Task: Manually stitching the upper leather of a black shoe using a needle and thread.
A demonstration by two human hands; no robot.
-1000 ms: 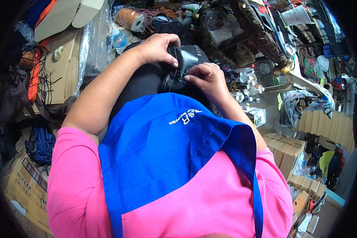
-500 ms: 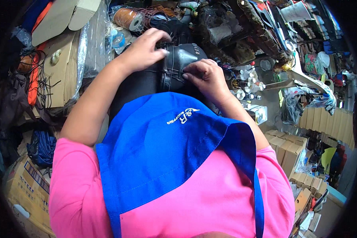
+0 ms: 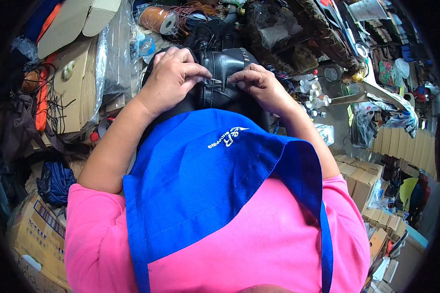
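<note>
A smooth black leather piece (image 3: pixel 226 63) with a raised seam and pale stitches at its far right edge lies over my lap; its full shape is hidden. My left hand (image 3: pixel 172 78) is closed in a pinch on a thin shiny needle (image 3: pixel 216 80), whose tip points right over the leather. Facing it from the right, my right hand (image 3: pixel 260 84) has thumb and forefinger pressed together beside the leather. Whatever lies between those right fingertips, perhaps thread, is too small to make out. A blue apron (image 3: pixel 200 141) covers my lap closer in.
An orange spool (image 3: pixel 154 19) and a plastic bottle (image 3: pixel 145 46) stand beyond my left hand. Flattened cardboard (image 3: pixel 76 93) leans at the left. Several small bottles (image 3: pixel 315 97) cluster right of my right hand, with cardboard boxes (image 3: pixel 359 176) farther right.
My left hand has come down and nearer, and the needle now shows in its pinch. My right hand has shifted slightly right and away from me, with its fingers turned toward the left hand.
</note>
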